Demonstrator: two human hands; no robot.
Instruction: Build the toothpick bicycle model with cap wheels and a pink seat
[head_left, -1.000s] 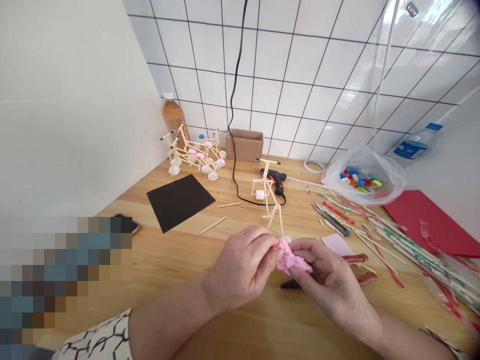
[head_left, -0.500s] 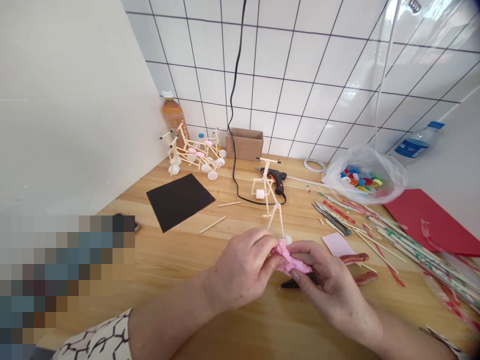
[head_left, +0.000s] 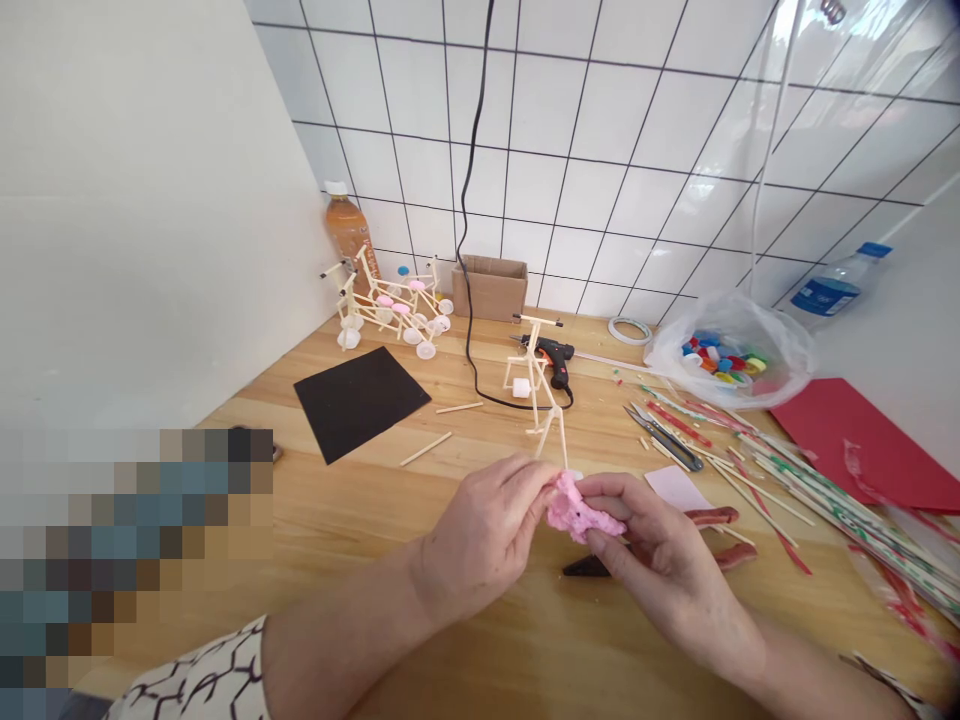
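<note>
Pale wooden bench [head_left: 360,510] set into a corner of white tiled wall [head_left: 600,170], with a black cord [head_left: 469,250] trailing down the tiles. Along the back, a juice bottle [head_left: 345,235], a cardboard box [head_left: 491,288] and a pair of stick bicycles [head_left: 390,310] on white wheels. Farther right, a clear bag [head_left: 727,345] of colored bottle caps, a red card [head_left: 862,435] and a long spread of striped straws [head_left: 847,510]. Left of center, a black card [head_left: 358,403] lying flat. Nearer the middle, an upright stick frame [head_left: 536,385] in front of a glue gun [head_left: 555,355], with scissors [head_left: 664,440] lying beside the straws. Close to the hands, a small pink slip [head_left: 675,488] and a dark wedge [head_left: 589,567] partly under the right grip [head_left: 667,565].

Above the bench, just in front of the foot of the stick frame, a pink wad [head_left: 577,510] pinched between the left grip [head_left: 480,540] and the right grip, both curled in and pressed toward each other from either side. Surface lumpy, creased and matte, with ragged edges; probably soft clay or foam, though the material is hard to tell from this view. Likely very light and soft, perhaps slightly tacky, with little stiffness and prone to denting under a firm squeeze. Best hold: a gentle pinch on the thick middle, away from the thin edges.
</note>
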